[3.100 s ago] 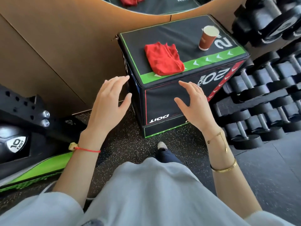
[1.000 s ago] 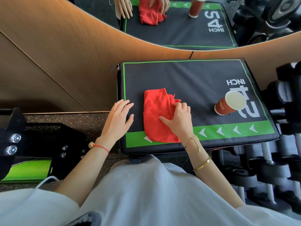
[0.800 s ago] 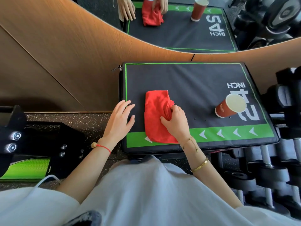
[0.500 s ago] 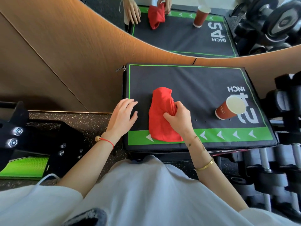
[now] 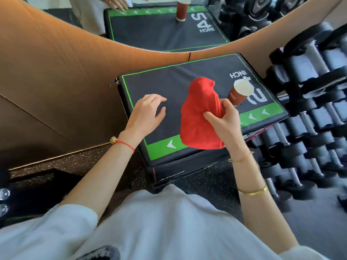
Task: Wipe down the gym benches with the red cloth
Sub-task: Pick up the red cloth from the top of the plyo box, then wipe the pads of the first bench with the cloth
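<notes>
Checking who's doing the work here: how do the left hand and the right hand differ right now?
The right hand is closed on the red cloth, lifted off the box; the left hand holds nothing. The left hand's fingers are spread, palm down over the box's top; the right hand's are curled into the fabric. The left wrist has a red string, the right gold bracelets. Both are bare.

A bunched red cloth (image 5: 201,117) hides part of the bench (image 5: 169,85) top and its green front stripe. The fingertips of the right hand (image 5: 223,122) are buried in the cloth's folds. A paper cup (image 5: 238,91) covers part of the bench's white numerals. Dumbbells (image 5: 309,117) at right are motion-blurred and cut by the frame edge; the mirror (image 5: 161,25) reflection is cropped at the top.
</notes>
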Tool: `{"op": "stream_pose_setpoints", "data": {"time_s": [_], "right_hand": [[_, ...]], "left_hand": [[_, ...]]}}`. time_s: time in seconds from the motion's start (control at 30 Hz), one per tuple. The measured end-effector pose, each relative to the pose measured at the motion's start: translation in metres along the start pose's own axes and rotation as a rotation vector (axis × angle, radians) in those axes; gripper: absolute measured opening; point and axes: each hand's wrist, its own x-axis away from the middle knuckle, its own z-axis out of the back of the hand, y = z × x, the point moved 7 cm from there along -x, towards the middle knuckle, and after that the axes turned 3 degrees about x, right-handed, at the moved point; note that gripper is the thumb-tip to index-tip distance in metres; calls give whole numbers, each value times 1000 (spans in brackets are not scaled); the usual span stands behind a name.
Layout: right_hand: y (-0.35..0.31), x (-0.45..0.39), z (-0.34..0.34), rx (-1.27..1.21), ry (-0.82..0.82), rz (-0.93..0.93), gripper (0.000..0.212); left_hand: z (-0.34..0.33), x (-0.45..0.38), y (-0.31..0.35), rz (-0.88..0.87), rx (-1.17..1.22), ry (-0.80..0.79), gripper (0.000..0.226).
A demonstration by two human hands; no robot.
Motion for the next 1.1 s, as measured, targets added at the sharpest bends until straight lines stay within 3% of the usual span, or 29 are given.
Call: {"op": "stream_pose_setpoints", "data": {"time_s": [0.5, 1.1], "right_hand": [[2, 244, 67, -71, 581, -332, 25], [48, 608, 139, -77, 1174, -679, 27]], "left_hand": [[31, 65, 109, -638, 137, -228, 32], [-22, 310, 320, -1160, 362, -553, 31]]}}
